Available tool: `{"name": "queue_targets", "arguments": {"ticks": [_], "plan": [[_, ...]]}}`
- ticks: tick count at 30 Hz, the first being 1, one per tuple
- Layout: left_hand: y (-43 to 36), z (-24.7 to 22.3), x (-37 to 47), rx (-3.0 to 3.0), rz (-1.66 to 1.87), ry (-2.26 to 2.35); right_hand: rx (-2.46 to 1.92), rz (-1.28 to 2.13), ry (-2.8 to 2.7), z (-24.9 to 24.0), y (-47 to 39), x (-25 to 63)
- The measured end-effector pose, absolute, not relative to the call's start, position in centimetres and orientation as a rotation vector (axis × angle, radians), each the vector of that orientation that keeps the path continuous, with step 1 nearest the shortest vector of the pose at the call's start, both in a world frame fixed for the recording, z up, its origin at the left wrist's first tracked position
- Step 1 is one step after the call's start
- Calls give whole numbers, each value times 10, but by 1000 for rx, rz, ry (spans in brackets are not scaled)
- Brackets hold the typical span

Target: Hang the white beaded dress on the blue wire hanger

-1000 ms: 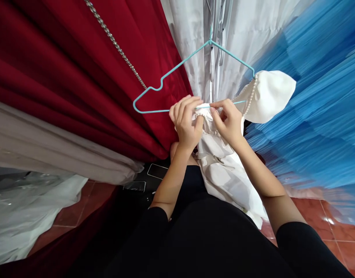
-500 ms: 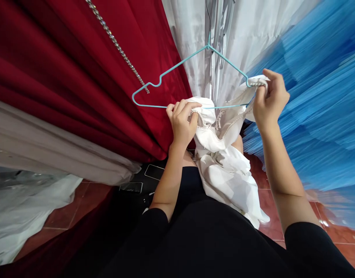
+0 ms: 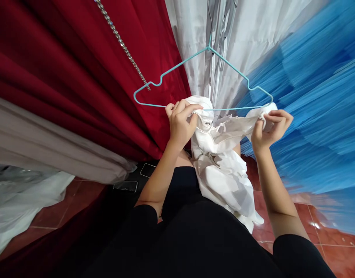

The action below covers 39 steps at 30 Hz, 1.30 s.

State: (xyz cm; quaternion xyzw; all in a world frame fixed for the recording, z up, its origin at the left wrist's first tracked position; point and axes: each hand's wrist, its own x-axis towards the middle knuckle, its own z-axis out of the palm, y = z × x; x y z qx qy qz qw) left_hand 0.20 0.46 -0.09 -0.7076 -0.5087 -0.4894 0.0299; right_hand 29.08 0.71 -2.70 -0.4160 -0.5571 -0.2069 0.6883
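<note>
A white dress (image 3: pixel 223 173) with pearl-beaded edging hangs from both hands and spills down over my lap. My left hand (image 3: pixel 181 121) grips its bunched left part against the bottom bar of a light blue hanger (image 3: pixel 185 60). My right hand (image 3: pixel 271 129) pinches the beaded edge at the other side, just below the hanger's right end. That right end shows bare, with its notch free of cloth. The hanger hangs by its hook in front of white cloth. Folds of the dress hide part of the bar beside my left hand.
Dark red drapery (image 3: pixel 87 69) with a glittering strand (image 3: pixel 122 44) hangs at the left. White fabric (image 3: pixel 252 27) and metal rails (image 3: pixel 219 34) are behind the hanger. Blue tulle (image 3: pixel 319 108) fills the right. Two phones, one a dark phone (image 3: pixel 125 186), lie on a black surface. Red tiles (image 3: pixel 336 216) floor the room.
My right hand has moved down with the dress edge, and the cloth has come off the hanger's right end, which now shows. My left hand keeps its grip in nearly the same place.
</note>
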Motion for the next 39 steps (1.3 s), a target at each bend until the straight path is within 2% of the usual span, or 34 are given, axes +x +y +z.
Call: {"name": "queue_targets", "arguments": {"ticks": [10,14,18,21,25,30,39], "plan": [[-2,-6,7,-2295,-1577,-1528,-912,-101,-1934,-8,12,234],[-23,-34,0,-2097,-1882,-1407,-917,-143,-1924,-12,17,232],[-38,-71,-20,-1865,-2081,-1608,-905,-134,-1906,-16,18,229],[-30,-80,-47,-1648,-2175,-1787,-931,-121,-1899,-16,18,229],[-1,-56,-94,-1393,-2209,-1688,-933,-124,-1883,-11,18,238],[29,-3,-141,-1575,-2159,-1547,-832,-149,-1877,-9,16,234],[23,60,-124,-1318,-2242,-1860,-890,-128,-1815,-14,19,225]]}}
